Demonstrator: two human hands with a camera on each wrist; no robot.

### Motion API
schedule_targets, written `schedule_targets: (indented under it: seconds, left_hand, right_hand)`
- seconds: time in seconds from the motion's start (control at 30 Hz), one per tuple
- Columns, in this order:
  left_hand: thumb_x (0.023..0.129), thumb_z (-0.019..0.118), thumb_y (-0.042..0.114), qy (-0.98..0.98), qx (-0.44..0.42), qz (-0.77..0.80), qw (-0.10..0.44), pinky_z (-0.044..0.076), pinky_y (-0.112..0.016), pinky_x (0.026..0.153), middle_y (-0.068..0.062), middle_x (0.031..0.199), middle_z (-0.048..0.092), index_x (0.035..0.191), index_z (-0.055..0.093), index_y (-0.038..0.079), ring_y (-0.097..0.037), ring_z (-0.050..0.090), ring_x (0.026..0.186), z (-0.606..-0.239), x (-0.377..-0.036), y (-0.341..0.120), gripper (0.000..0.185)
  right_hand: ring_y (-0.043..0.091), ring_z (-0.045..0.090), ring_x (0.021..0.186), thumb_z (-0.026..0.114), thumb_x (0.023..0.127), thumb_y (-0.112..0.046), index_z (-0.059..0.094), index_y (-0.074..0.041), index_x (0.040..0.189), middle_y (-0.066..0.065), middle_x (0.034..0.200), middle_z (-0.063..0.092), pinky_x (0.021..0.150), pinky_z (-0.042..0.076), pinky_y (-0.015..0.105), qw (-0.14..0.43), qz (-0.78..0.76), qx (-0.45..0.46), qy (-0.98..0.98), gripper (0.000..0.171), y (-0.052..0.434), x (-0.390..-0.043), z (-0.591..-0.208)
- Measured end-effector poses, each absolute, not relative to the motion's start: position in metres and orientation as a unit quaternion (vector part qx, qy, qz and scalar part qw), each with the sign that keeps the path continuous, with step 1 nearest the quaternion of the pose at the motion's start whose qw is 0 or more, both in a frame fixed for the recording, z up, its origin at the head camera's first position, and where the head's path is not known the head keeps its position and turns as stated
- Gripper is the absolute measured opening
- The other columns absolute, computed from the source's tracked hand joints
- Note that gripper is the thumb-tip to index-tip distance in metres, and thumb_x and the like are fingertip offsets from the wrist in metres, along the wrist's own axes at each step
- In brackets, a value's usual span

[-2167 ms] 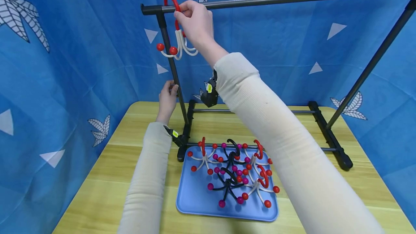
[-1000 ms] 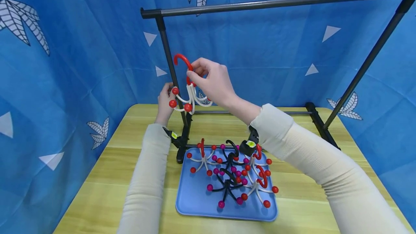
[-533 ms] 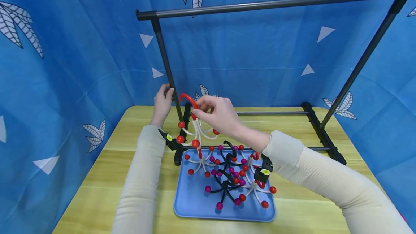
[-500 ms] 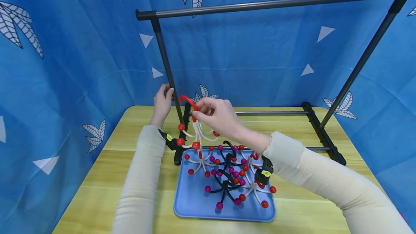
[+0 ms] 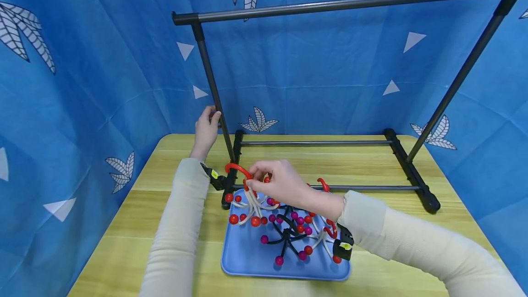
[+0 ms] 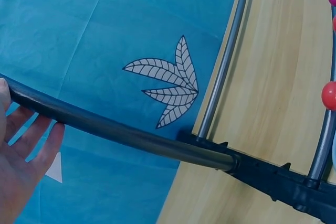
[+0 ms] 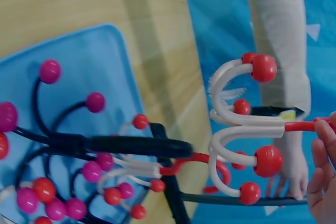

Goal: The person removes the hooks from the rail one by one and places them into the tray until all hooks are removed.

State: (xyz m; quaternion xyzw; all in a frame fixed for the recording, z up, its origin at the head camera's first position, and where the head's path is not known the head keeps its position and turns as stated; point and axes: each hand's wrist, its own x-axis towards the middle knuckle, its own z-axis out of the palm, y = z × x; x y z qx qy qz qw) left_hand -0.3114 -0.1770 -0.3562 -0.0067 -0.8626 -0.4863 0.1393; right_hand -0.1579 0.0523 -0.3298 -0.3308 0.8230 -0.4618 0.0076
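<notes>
My right hand [image 5: 280,182] pinches the red hooked stem of a multi-arm hook hanger [image 5: 252,203] with white arms and red ball tips. It overlaps the tray's far left corner in the head view, in front of a similar white hanger mostly hidden. In the right wrist view the held hanger [image 7: 252,121] shows its curled white arms. My left hand [image 5: 207,128] grips the left upright post [image 5: 211,77] of a black rack, thumb on one side and fingers on the other in the left wrist view.
On the blue tray [image 5: 243,260] lie black hangers [image 5: 287,233] with magenta balls and white hangers [image 5: 323,232] with red balls. The rack's top bar [image 5: 330,7] spans above; its lower rails [image 5: 371,188] run behind the tray. A blue curtain [image 5: 330,58] backs the wooden table.
My right hand has brought the red-hooked hanger down from the left end of the top bar to over the tray. My left hand stays on the post.
</notes>
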Motion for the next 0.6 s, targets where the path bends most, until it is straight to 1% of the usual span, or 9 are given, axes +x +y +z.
schedule_targets:
  seconds: [0.07,0.13,0.2,0.3,0.43,0.6]
  left_hand:
    - [0.096,0.037,0.036,-0.861,-0.004,-0.490,0.137,0.049,-0.039,0.085,-0.013,0.120,0.053,0.130,0.043,0.011,-0.028,0.056,0.106,-0.356,-0.311,-0.178,0.043]
    - [0.096,0.037,0.037,-0.860,-0.004,-0.491,0.137,0.049,-0.039,0.085,-0.013,0.119,0.053,0.130,0.043,0.011,-0.027,0.056,0.106,-0.356,-0.311,-0.178,0.043]
    - [0.096,0.037,0.036,-0.860,-0.002,-0.492,0.137,0.049,-0.039,0.085,-0.012,0.119,0.054,0.130,0.043,0.011,-0.027,0.056,0.105,-0.357,-0.312,-0.177,0.043]
    - [0.096,0.037,0.036,-0.861,0.000,-0.489,0.142,0.049,-0.039,0.085,-0.013,0.118,0.054,0.129,0.044,0.011,-0.027,0.056,0.104,-0.358,-0.312,-0.177,0.041]
    - [0.097,0.038,0.034,-0.859,0.002,-0.490,0.146,0.049,-0.039,0.084,-0.013,0.118,0.054,0.128,0.045,0.011,-0.027,0.057,0.103,-0.358,-0.312,-0.177,0.039]
    - [0.097,0.038,0.035,-0.857,-0.003,-0.494,0.146,0.049,-0.039,0.084,-0.013,0.117,0.053,0.128,0.044,0.011,-0.027,0.056,0.103,-0.358,-0.311,-0.177,0.040]
  right_hand:
    - [0.009,0.040,0.043,0.064,0.084,-0.019,0.066,-0.018,0.087,-0.010,0.071,0.066,0.043,0.033,0.022,0.024,-0.455,-0.336,0.825,0.004,0.052,-0.154,-0.335]
    - [0.009,0.042,0.043,0.063,0.084,-0.019,0.066,-0.018,0.089,-0.010,0.072,0.066,0.044,0.034,0.022,0.047,-0.452,-0.337,0.825,0.006,0.052,-0.151,-0.341]
    - [0.009,0.047,0.047,0.063,0.084,-0.019,0.066,-0.017,0.090,-0.009,0.073,0.066,0.046,0.036,0.022,0.066,-0.447,-0.340,0.825,0.007,0.052,-0.149,-0.346]
    - [0.006,0.054,0.058,0.064,0.084,-0.020,0.066,-0.016,0.091,-0.009,0.073,0.066,0.050,0.040,0.022,0.089,-0.435,-0.344,0.828,0.008,0.051,-0.148,-0.353]
    - [0.003,0.055,0.061,0.065,0.084,-0.020,0.066,-0.014,0.091,-0.009,0.073,0.065,0.050,0.043,0.021,0.095,-0.405,-0.362,0.834,0.009,0.048,-0.149,-0.361]
    - [0.002,0.053,0.056,0.065,0.083,-0.019,0.066,-0.015,0.089,-0.009,0.072,0.066,0.047,0.042,0.019,0.092,-0.372,-0.382,0.841,0.007,0.043,-0.154,-0.371]
